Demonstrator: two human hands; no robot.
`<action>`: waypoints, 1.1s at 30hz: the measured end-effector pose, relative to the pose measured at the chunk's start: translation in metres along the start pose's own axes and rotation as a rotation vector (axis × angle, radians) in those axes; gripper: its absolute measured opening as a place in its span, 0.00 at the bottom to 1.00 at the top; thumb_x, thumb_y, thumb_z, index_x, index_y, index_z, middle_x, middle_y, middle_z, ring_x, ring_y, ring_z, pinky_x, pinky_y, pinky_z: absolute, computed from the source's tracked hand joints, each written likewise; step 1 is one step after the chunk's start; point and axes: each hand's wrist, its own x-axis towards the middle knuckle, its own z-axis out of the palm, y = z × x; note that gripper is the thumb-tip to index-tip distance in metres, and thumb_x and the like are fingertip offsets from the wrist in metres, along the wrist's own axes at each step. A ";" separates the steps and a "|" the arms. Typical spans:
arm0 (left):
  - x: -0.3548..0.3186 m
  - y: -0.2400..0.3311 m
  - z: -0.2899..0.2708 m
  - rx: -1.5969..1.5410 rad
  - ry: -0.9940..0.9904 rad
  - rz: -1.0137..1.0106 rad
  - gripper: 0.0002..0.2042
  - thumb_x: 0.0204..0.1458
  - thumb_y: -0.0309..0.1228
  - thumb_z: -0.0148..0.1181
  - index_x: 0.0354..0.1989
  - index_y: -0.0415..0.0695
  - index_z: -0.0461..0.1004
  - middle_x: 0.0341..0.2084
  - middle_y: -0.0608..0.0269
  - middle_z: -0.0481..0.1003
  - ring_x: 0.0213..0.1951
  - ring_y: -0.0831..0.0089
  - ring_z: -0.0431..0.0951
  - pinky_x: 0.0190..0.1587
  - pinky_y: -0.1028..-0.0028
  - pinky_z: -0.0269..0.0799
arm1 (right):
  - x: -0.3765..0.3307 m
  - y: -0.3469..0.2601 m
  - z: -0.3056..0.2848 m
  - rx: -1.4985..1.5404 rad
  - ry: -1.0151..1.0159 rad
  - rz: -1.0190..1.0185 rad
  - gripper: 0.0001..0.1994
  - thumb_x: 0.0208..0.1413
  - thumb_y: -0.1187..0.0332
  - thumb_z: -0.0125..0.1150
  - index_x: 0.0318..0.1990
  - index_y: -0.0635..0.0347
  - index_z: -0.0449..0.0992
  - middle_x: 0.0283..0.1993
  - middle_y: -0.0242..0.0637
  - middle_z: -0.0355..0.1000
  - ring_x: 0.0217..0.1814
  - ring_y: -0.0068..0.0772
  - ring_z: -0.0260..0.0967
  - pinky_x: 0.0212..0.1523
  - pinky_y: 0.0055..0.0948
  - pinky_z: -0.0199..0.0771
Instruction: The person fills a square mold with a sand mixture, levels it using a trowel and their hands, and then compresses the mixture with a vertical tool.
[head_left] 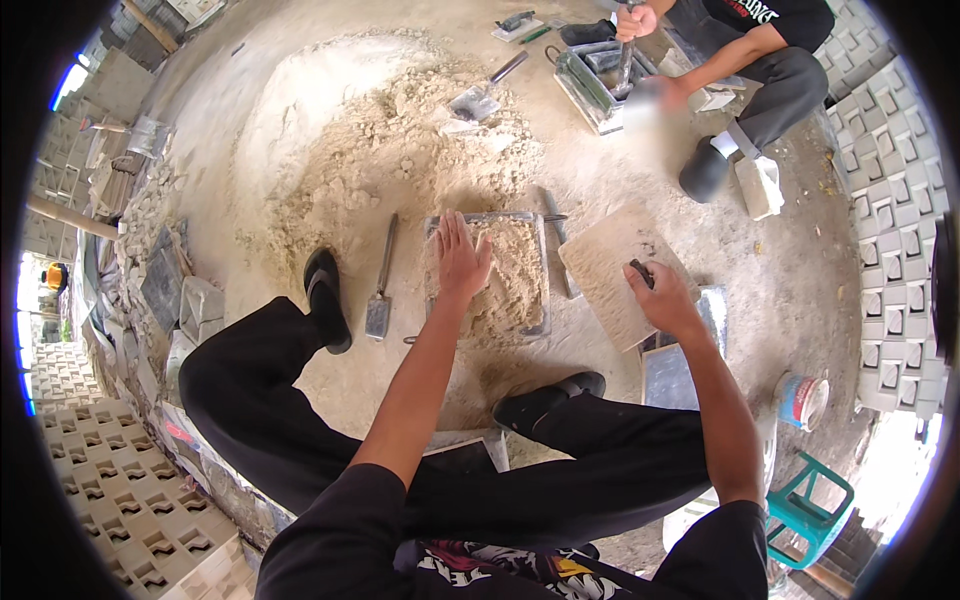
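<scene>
- Sandy, damp-looking mix fills the rectangular metal mould that lies on the floor directly ahead of the seated person, between the two black shoes.
- Left hand: released, fingers straight and together, palm flat on the mix at the mould's left half. No grasp is formed.
- Right hand: clenched around a small dark handle that sits on a flat square plate, which is dusted with the same mix.
- Key relation: the plate lies just beside the mould's right edge, tilted relative to it, so it lies to the right of the left hand. The right hand is the nearer hand to the plate; the left is the nearer to the mould.
- Long axis of the mould runs away from the person, roughly parallel to the left forearm.
- A narrow trowel lies on the floor left of the mould, apart from both hands, its long axis also running away from the person.
- A second person works at another mould, well apart.
</scene>
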 end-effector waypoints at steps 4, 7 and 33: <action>0.012 0.015 -0.003 0.026 -0.116 0.085 0.39 0.62 0.55 0.36 0.71 0.35 0.39 0.72 0.44 0.39 0.73 0.54 0.34 0.73 0.60 0.27 | 0.003 0.004 0.001 -0.008 -0.005 -0.015 0.22 0.61 0.51 0.55 0.32 0.67 0.73 0.30 0.53 0.71 0.35 0.52 0.70 0.38 0.43 0.67; 0.017 0.024 0.001 0.085 -0.255 0.186 0.39 0.62 0.56 0.32 0.72 0.39 0.37 0.73 0.51 0.38 0.74 0.59 0.33 0.73 0.62 0.25 | 0.007 0.007 0.005 -0.015 0.002 -0.065 0.22 0.61 0.52 0.56 0.32 0.67 0.73 0.30 0.53 0.71 0.35 0.53 0.70 0.38 0.43 0.67; -0.034 -0.001 -0.025 0.233 -0.190 0.370 0.33 0.61 0.45 0.44 0.71 0.41 0.48 0.71 0.56 0.49 0.72 0.63 0.47 0.72 0.57 0.40 | -0.009 0.009 -0.001 -0.067 -0.094 -0.101 0.23 0.59 0.52 0.56 0.33 0.70 0.74 0.33 0.61 0.73 0.41 0.64 0.71 0.42 0.49 0.69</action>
